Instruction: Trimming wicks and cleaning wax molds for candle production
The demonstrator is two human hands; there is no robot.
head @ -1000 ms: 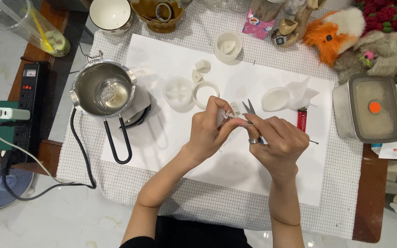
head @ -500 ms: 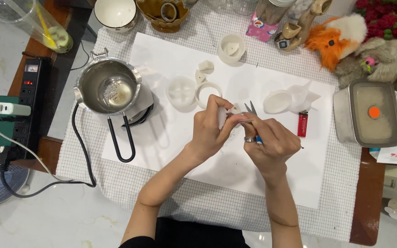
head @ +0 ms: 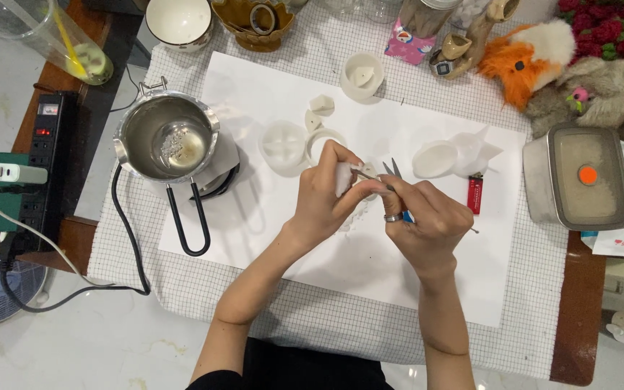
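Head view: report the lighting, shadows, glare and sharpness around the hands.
Head view: even, soft overhead light; the left hand and right hand cast only faint shadows on the white paper sheet. Mild glare on the steel pot rim and the glossy floor. The small white piece and scissors look slightly soft; edges bend little.

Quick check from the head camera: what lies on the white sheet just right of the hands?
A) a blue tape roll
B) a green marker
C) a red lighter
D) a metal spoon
C: a small red lighter lies on the white paper sheet, just right of the right hand and below the white moulds.
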